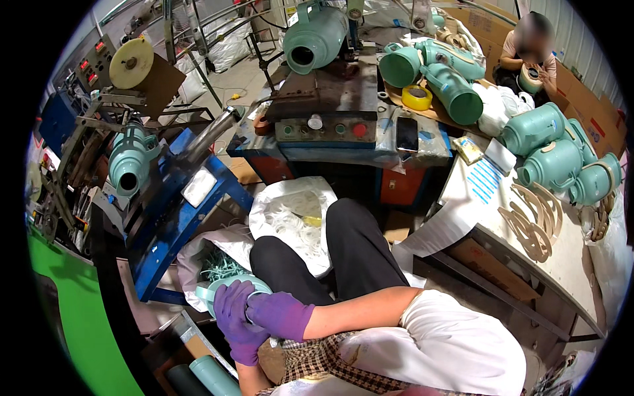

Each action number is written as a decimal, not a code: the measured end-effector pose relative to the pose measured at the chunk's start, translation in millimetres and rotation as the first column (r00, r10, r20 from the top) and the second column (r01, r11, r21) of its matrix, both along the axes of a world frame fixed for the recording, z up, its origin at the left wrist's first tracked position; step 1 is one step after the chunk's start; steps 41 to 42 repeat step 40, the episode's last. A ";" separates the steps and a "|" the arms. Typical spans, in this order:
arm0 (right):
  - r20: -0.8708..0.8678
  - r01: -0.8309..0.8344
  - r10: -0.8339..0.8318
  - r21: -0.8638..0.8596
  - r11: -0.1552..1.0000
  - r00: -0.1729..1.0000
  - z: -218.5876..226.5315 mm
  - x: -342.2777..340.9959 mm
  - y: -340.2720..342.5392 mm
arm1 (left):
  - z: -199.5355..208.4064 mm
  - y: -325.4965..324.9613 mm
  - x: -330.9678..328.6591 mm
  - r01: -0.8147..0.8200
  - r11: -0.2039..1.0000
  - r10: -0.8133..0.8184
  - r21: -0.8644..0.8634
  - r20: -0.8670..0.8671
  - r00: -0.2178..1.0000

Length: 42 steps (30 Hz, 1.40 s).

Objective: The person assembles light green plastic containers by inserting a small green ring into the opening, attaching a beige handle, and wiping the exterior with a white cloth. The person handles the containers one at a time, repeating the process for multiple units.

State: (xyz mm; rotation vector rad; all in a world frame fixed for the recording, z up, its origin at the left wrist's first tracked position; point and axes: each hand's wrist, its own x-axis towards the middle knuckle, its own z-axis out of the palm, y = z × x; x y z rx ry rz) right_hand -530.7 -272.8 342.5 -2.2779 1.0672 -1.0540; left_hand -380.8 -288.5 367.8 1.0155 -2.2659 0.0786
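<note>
Low over my lap, a teal plastic jug shell (263,285) with a side handle lies tilted under my gloved hands. My left hand (234,320), in a purple glove, has its fingers wrapped over the shell beside the handle. Against the shell's near side, my right hand (281,315) is closed in a matching glove. Its fingertips are hidden, so what they grip does not show. Just beyond the hands, a white sack holds teal plastic shavings (228,264). Another white sack (290,188), full of pale plastic rings, stands past my knees.
Ahead is a machine bench with a button panel (323,130), a teal jug (316,39) mounted above it. A phone (407,134) and yellow tape (417,98) lie there. Several jugs (551,162) and beige handles (533,221) occupy the right table. A blue stand (181,224) is left. Another person (528,56) sits far right.
</note>
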 end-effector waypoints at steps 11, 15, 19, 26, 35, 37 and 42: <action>0.074 -0.207 0.210 -0.044 0.977 0.975 -22.4 -44.3 15.3 | -2.7 14.0 -24.4 -0.015 0.999 0.023 -0.042 0.191 0.981; 0.426 -0.249 0.219 0.016 0.968 0.878 -20.2 -99.0 44.6 | 4.8 16.5 -22.1 0.079 0.993 -0.054 -0.091 0.255 0.965; 0.259 0.603 -0.551 -0.202 0.772 0.793 -15.0 -270.6 69.0 | 10.7 51.0 -0.4 0.207 0.946 -0.065 -0.249 0.480 0.875; -0.145 0.975 -0.986 -0.218 -0.049 -0.082 -99.6 -483.7 137.7 | -27.5 51.0 -29.5 0.663 0.748 -0.397 0.017 0.813 0.427; 0.148 0.805 -0.985 -0.593 -0.021 0.084 -90.2 -457.9 105.1 | -63.0 58.3 -19.9 0.388 0.514 -0.621 0.765 0.019 0.784; 0.228 0.918 -0.915 -0.301 0.258 0.332 -33.3 -363.5 60.8 | -90.8 68.9 -10.4 0.493 -0.086 -0.099 0.866 -0.500 0.861; 0.360 0.543 -0.535 0.090 0.835 0.764 7.7 -259.4 -9.8 | -72.1 67.5 -16.3 0.519 -0.262 0.119 0.813 -0.507 0.854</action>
